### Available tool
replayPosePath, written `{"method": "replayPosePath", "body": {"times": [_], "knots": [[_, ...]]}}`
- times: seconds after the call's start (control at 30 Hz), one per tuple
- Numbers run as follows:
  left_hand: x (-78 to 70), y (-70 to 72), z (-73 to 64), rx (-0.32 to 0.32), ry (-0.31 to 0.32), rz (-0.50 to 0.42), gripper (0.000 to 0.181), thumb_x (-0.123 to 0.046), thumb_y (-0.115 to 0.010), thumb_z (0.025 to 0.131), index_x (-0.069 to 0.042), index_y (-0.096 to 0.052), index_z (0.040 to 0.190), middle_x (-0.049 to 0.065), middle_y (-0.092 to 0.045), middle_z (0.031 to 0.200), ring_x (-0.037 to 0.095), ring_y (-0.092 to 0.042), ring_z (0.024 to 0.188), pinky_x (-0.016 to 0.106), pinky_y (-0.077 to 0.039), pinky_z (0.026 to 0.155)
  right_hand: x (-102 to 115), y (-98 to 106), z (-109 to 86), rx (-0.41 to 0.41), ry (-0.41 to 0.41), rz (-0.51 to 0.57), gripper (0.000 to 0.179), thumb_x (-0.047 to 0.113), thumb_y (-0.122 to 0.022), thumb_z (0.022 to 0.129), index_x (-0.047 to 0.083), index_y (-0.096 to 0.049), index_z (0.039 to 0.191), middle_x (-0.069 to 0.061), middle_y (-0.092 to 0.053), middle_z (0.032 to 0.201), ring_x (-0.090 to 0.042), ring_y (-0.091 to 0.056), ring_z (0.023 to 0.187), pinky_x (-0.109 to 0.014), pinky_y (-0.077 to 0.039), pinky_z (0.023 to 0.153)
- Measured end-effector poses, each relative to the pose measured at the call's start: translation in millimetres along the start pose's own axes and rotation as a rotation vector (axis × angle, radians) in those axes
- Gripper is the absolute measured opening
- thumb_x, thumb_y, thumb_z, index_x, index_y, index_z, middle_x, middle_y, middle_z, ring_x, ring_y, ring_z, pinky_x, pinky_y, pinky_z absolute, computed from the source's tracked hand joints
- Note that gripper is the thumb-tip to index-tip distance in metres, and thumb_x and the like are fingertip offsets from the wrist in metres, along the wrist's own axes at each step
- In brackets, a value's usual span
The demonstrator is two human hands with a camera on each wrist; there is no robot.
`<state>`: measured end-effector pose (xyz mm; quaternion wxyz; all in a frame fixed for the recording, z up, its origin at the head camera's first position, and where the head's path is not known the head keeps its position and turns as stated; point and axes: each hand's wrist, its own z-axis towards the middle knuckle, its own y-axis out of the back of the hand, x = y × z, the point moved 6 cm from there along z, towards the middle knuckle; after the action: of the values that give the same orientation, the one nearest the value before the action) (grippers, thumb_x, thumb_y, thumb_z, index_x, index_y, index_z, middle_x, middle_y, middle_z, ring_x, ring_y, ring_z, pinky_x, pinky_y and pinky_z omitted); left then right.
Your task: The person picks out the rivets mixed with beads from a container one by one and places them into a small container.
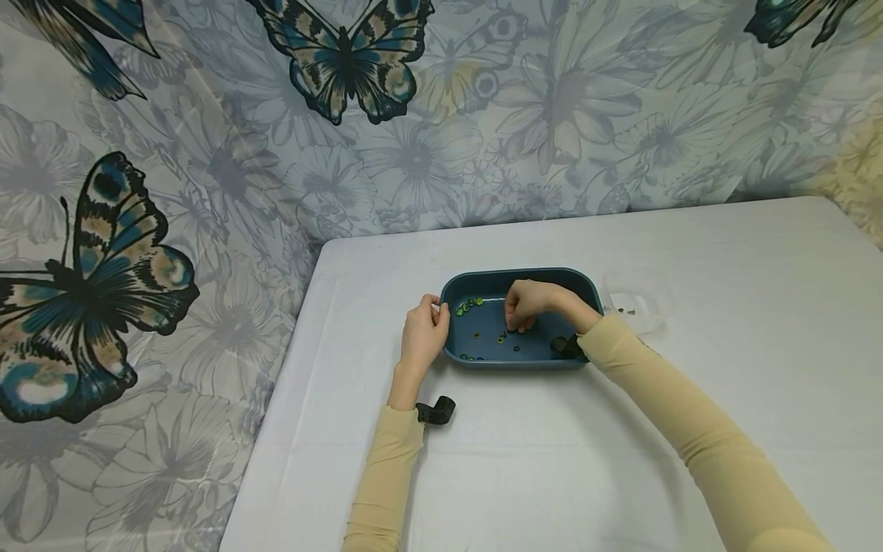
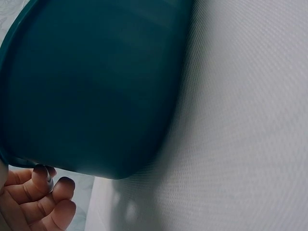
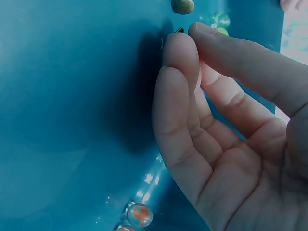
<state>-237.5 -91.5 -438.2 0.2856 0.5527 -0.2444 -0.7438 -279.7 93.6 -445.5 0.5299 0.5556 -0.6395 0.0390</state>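
Observation:
A dark blue rectangular tray (image 1: 522, 363) stands on the table with small marble-like pieces inside. My left hand (image 1: 424, 330) grips its left end, and in the left wrist view the curled fingers (image 2: 36, 185) sit under the rim. My right hand (image 1: 530, 303) reaches down into the tray. In the right wrist view its thumb and index finger pinch a small dark piece (image 3: 180, 30), mostly hidden by the fingertips. Just beyond lies an olive-brown rounded piece (image 3: 183, 6). A clear marble with orange inside (image 3: 140, 215) lies below the hand in that view.
Green marbles (image 1: 469, 306) cluster in the tray's far left corner, with several smaller pieces (image 1: 501, 338) scattered over its floor. A clear plastic container (image 1: 645, 314) with small dark bits stands right of the tray. White cloth covers the table (image 1: 497, 460); a patterned curtain (image 1: 428, 169) hangs behind.

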Motion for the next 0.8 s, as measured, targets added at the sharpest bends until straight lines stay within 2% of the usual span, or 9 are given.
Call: {"method": "replayPosePath", "body": {"times": [0.4, 0.63, 0.8], "knots": [[-2.5, 1.0, -0.9, -0.024, -0.041, -0.019, 0.020, -0.015, -0.050, 0.094, 0.003, -0.058, 0.099, -0.001, -0.043, 0.053, 0.011, -0.039, 0.042, 0.024, -0.033, 0.042, 0.2, 5.1, -3.2, -0.002, 0.009, 0.054, 0.008, 0.002, -0.064, 0.084, -0.004, -0.067, 0.082, -0.009, -0.066, 0.073, -0.018, -0.063, 0.065, -0.034, -0.052, 0.066], [-0.1, -0.6, 0.2, 0.002, -0.003, -0.004, 0.021, -0.016, -0.050, 0.095, 0.001, -0.058, 0.101, 0.000, -0.044, 0.054, 0.011, -0.040, 0.043, 0.024, -0.034, 0.044, 1.7, 9.8, -7.9, -0.018, -0.008, 0.100, 0.007, 0.001, -0.064, 0.084, -0.005, -0.067, 0.083, -0.010, -0.065, 0.072, -0.018, -0.063, 0.066, -0.036, -0.052, 0.067], [-0.5, -0.2, 0.0, 0.001, -0.001, -0.004, 0.020, -0.015, -0.050, 0.095, 0.002, -0.059, 0.101, -0.001, -0.044, 0.054, 0.010, -0.039, 0.042, 0.023, -0.033, 0.044, 0.1, 12.8, -10.3, -0.027, -0.014, 0.119, 0.007, 0.002, -0.064, 0.084, -0.005, -0.066, 0.085, -0.011, -0.065, 0.074, -0.020, -0.063, 0.068, -0.037, -0.052, 0.069]]}}
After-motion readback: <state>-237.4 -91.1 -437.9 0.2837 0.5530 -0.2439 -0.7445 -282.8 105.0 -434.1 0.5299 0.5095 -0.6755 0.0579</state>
